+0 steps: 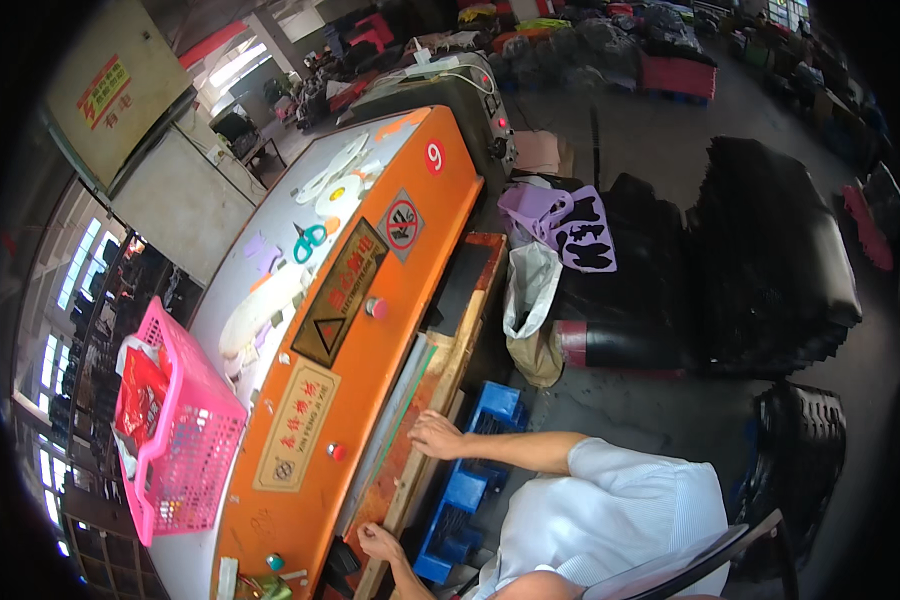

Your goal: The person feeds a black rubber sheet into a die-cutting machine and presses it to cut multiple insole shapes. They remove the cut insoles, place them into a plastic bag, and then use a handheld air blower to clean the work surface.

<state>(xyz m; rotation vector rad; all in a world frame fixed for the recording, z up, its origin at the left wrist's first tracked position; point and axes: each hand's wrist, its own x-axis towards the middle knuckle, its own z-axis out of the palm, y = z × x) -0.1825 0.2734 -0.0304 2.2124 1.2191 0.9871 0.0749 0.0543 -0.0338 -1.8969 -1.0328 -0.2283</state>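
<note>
My right hand (pixel 437 435) lies on the wooden-edged board (pixel 457 352) at the front of an orange machine (pixel 380 330), its fingers bent over the edge. Nearer the bottom, my left hand (pixel 378 543) is curled at the same board, fingers together. The board has a reddish top. Beyond it, pale and green strips (pixel 402 410) run along the machine's slot. The undersides of both hands are hidden, as is anything small beneath the fingers.
A pink basket (pixel 195 450) with red and white packaging stands on the machine's top, near teal-handled scissors (pixel 310 243) and scraps. Blue pallet (pixel 467 490) lies below the board. A white sack (pixel 530 300), lilac cut-out sheet (pixel 585 235) and black sheet stacks (pixel 770 260) are at right.
</note>
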